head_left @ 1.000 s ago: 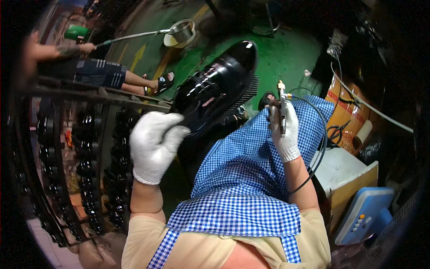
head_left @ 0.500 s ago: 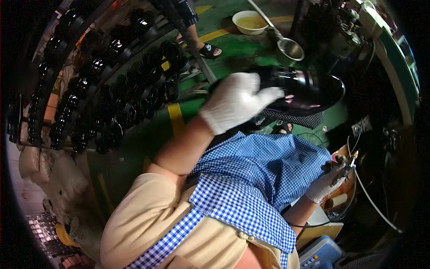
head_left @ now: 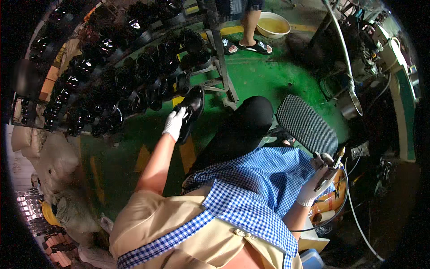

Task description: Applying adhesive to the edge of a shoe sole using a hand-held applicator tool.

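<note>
My left hand, in a white glove, is closed on a glossy black shoe. The arm reaches out to the left, and the shoe is beside the end of a rack loaded with similar black shoes. At the right, my right hand, in a white glove with darkened fingers, grips a small metal spray gun with a brass-coloured tip. A pale thin hose trails near it. The gun is close to the near edge of a grey ribbed pad.
Beyond the rack's metal frame stands another person's leg in sandals. A white basin of yellowish liquid sits on the green floor. A metal funnel-like cup is at the right. Pale sacks lie at the left.
My left hand has carried the shoe from above the ribbed pad leftward to the rack, uncovering the pad. The right hand keeps the spray gun, slightly higher. The other person's legs show more fully.
</note>
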A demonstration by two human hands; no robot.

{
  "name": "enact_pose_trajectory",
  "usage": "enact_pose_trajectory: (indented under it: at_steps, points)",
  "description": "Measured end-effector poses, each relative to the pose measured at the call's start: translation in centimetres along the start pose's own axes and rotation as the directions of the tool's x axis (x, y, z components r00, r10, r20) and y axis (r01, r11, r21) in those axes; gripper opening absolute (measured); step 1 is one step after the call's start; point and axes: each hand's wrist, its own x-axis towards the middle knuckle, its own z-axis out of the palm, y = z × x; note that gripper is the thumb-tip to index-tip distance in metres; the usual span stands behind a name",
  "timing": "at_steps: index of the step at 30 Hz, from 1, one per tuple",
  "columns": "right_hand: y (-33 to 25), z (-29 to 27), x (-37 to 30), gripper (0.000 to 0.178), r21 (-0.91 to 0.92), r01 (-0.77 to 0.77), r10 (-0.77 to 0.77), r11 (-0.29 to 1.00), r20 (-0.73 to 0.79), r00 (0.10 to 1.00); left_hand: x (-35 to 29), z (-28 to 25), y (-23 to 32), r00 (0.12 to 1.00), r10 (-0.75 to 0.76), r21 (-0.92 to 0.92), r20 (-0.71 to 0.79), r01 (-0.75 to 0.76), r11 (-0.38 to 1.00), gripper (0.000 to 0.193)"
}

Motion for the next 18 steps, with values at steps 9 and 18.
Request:
enact_pose_trajectory:
  at_steps: [9, 18]
  points:
    - [-0.7, -1.8, -2.4, 0.039, -0.289, 0.126, -0.156, 0.949, -0.085, 0.984, 22.8, 8.8, 4.0, 0.935, 0.348, 0.592, -0.061, -0.247, 0.767, 0.073]
    - [0.1, -2.5, -3.6, 0.036, -0.26, 0.146, -0.191, 0.955, -0.156, 0.969, 17.5, 6.7, 8.9, 0.927, 0.335, 0.013, 0.167, -0.342, 0.94, 0.046]
